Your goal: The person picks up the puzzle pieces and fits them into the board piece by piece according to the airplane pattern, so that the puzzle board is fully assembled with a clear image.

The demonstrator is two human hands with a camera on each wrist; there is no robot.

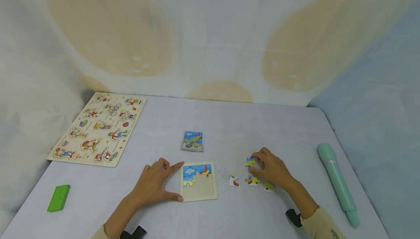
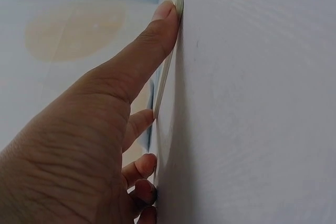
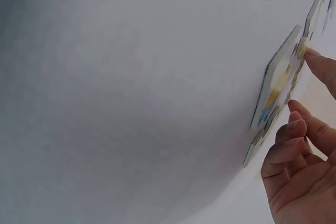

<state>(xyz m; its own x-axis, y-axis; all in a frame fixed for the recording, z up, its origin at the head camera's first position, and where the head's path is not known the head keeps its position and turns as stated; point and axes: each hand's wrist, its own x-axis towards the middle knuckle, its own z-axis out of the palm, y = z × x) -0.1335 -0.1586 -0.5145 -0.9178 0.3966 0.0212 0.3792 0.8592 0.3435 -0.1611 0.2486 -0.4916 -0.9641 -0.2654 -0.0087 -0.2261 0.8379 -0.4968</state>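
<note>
A square wooden puzzle frame lies mid-table, with blue-sky pieces joined along its top and left side. My left hand rests at its left edge, index fingertip on the upper corner and thumb on the lower; the left wrist view shows the thumb against the rim. Right of the frame, my right hand pinches a blue and yellow piece between thumb and index finger, at table level. Just below it lie more pieces, one of them under the wrist side. A red and white piece lies nearer the frame.
Behind the frame sits a small airplane picture block. A large board with figures lies at the back left, a green block at the front left. Along the right side lies a mint-green cylinder. Cloth walls surround the table.
</note>
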